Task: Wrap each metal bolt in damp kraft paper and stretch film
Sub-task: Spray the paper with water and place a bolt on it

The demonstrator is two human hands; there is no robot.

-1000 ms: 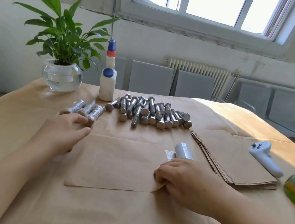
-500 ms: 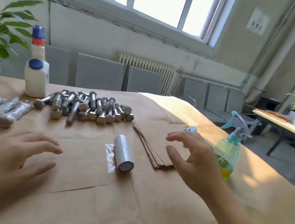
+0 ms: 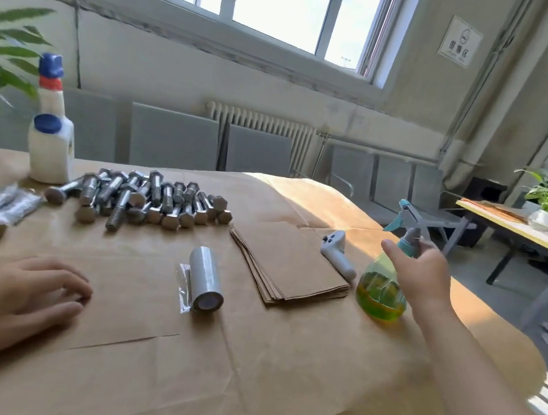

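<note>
text: none legible | wall sign: print too small to read

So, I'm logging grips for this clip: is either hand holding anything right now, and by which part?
The right hand is at the spray bottle's neck; a closed grip can't be told. The left hand rests flat on a paper sheet.

One head-worn view, close above the near edge of the paper-covered counter; it looks forward and down, turned rightward; beyond the counter stands the window wall; no second view shares anything.
</note>
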